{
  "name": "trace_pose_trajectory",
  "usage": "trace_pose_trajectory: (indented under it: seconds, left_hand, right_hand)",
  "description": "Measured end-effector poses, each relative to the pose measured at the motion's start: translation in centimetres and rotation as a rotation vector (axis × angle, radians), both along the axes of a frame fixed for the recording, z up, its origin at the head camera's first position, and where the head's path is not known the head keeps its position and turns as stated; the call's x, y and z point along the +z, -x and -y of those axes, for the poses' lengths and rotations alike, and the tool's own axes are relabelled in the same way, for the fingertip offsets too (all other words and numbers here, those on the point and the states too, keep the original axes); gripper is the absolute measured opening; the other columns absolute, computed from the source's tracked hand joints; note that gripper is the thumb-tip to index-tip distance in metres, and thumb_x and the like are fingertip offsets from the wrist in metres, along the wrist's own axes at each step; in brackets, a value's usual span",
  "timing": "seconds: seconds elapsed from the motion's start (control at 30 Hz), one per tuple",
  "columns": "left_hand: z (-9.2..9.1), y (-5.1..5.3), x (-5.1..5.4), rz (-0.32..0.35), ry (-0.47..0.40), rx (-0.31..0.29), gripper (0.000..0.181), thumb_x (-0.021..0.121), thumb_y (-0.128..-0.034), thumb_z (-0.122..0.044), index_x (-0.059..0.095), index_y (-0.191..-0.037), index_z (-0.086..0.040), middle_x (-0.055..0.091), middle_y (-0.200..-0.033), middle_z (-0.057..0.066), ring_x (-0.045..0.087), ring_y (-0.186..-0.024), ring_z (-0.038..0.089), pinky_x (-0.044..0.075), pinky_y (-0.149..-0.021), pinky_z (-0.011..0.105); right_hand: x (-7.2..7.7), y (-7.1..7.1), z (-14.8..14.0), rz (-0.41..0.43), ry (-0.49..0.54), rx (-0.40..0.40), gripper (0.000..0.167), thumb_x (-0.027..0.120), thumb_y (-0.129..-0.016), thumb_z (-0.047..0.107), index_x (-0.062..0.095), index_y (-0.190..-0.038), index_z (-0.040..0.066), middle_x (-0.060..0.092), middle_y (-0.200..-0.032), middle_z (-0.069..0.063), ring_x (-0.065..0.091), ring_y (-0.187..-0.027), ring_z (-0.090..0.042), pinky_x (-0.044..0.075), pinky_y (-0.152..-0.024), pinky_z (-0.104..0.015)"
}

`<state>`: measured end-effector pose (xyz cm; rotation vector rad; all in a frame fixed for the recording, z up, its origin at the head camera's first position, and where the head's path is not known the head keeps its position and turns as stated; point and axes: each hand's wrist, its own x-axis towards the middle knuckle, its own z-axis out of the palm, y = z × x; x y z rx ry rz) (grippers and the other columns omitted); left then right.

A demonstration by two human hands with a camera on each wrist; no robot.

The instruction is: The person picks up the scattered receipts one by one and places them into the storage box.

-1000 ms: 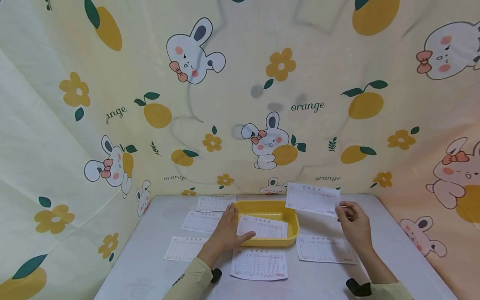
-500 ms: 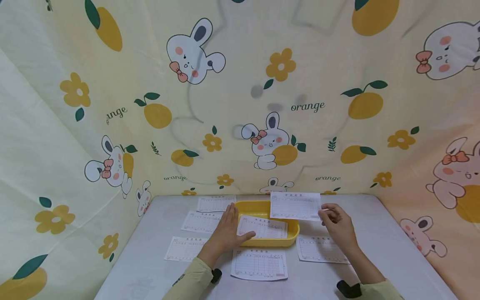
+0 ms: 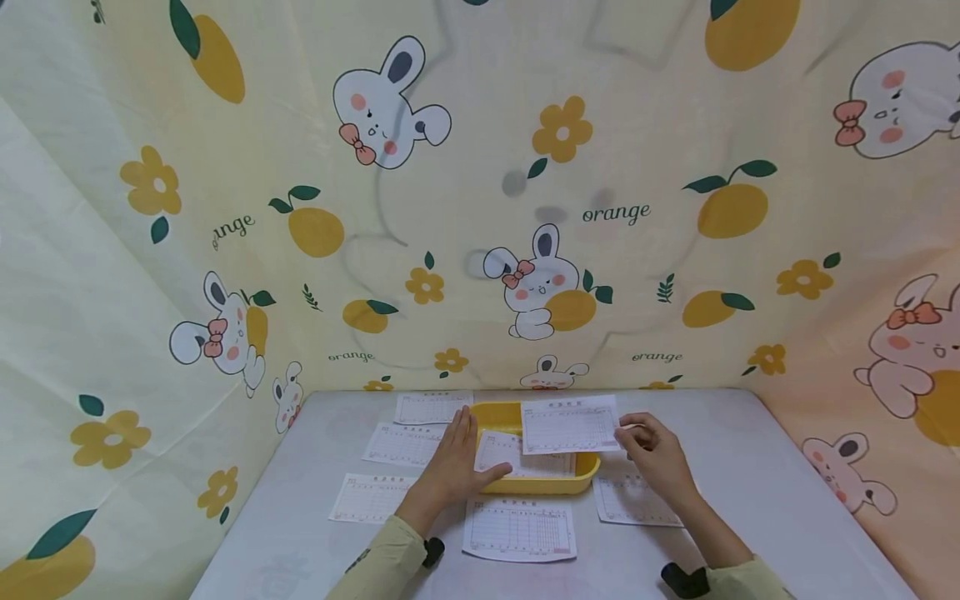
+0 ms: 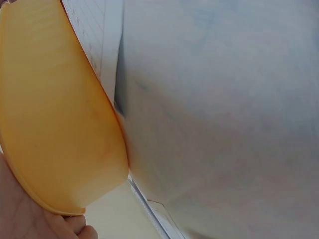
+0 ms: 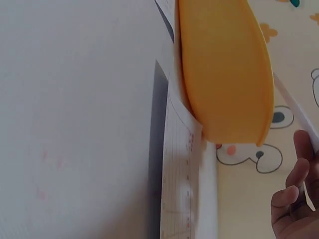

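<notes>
A yellow plastic tray [image 3: 551, 485] stands mid-table with a printed paper form [image 3: 495, 457] lying in it. My left hand [image 3: 453, 471] rests on the tray's left rim, fingers mostly straight and thumb spread over the front rim; in the left wrist view the hand [image 4: 30, 214] touches the tray wall [image 4: 65, 109]. My right hand [image 3: 656, 454] pinches the right edge of another paper form [image 3: 570, 425], held tilted above the tray's right half. In the right wrist view that form [image 5: 299, 112] shows edge-on by the curled fingers [image 5: 297, 172].
More forms lie on the white table [image 3: 277, 517]: one form [image 3: 519, 529] in front of the tray, one form [image 3: 633, 500] at right, and a left column with a back form [image 3: 431, 407], middle form [image 3: 397, 443] and front form [image 3: 367, 497]. A patterned cloth [image 3: 465, 200] hangs behind.
My right hand has brought its form leftward and down, from right of the tray to over its right half. The left hand has stayed on the tray.
</notes>
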<state>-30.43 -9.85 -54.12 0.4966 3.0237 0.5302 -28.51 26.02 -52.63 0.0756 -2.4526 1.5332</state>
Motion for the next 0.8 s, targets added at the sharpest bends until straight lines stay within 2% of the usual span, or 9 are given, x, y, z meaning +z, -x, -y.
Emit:
trace_pose_trajectory:
  seconds: [0.17,0.43,0.67,0.8]
  left_hand:
    - [0.0,0.0,0.0,0.003,0.001,0.003,0.124,0.051,-0.0920,-0.088,0.013,-0.170,0.001,-0.001,-0.181,0.016,0.002,-0.167,0.032,0.015,-0.134,0.048]
    - [-0.1,-0.1,0.2,0.011,-0.008,0.004,0.120,0.056,-0.0946,-0.081,0.012,-0.171,0.001,0.000,-0.181,0.016,0.001,-0.167,0.032,0.014,-0.134,0.048]
    - [-0.1,-0.2,0.3,0.008,-0.006,0.001,0.120,0.054,-0.0948,-0.083,0.013,-0.170,0.001,0.000,-0.181,0.017,0.001,-0.167,0.033,0.011,-0.135,0.048]
    - [-0.1,-0.2,0.3,0.003,-0.012,-0.001,0.120,0.054,-0.0950,-0.082,0.013,-0.170,0.002,0.001,-0.180,0.017,0.002,-0.167,0.033,0.012,-0.135,0.049]
  right_hand:
    - [-0.1,0.0,0.7,0.045,0.006,0.015,0.028,0.070,-0.107,0.024,0.065,-0.128,0.006,0.079,-0.101,-0.011,0.059,-0.080,-0.016,0.051,-0.068,-0.022]
    - [-0.2,0.3,1.6,0.064,0.000,0.040,0.022,0.071,-0.106,0.019,0.067,-0.124,0.007,0.078,-0.095,-0.009,0.057,-0.076,-0.015,0.047,-0.063,-0.023]
    - [-0.4,0.3,2.1,0.116,-0.027,0.052,0.024,0.070,-0.107,0.019,0.065,-0.128,0.008,0.078,-0.096,-0.005,0.058,-0.084,-0.020,0.050,-0.067,-0.024]
    - [-0.4,0.4,2.4,0.119,-0.021,0.057,0.023,0.069,-0.107,0.017,0.064,-0.128,0.008,0.078,-0.096,-0.005,0.058,-0.086,-0.021,0.051,-0.069,-0.024]
